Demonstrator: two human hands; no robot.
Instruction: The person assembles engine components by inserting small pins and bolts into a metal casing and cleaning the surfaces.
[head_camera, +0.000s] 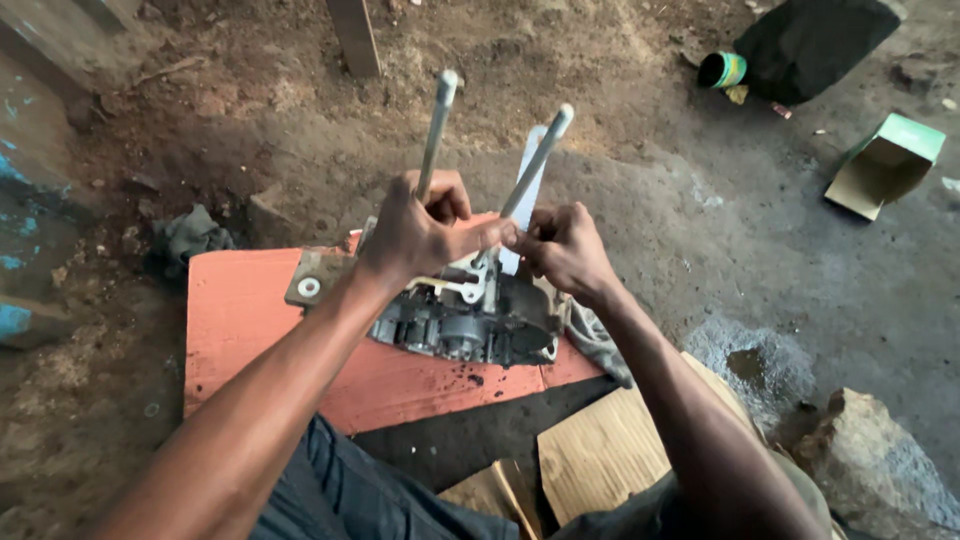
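A greasy engine crankcase (470, 325) with exposed gears stands on a flat orange board (240, 320) laid on the dirt floor. Two long metal studs rise from it: a left stud (437, 125) and a right stud (540, 160). My left hand (420, 230) is closed around the base of the left stud, thumb reaching toward the right one. My right hand (565, 250) pinches something small at the foot of the right stud; what it is stays hidden by the fingers. A pale strip (522, 200) stands behind the right stud.
An open green cardboard box (885, 165) and a black cloth with a green-banded can (722, 70) lie at the far right. Cardboard pieces (600, 450) and a rock (875, 455) sit near my knees. A rag (190, 235) lies left of the board.
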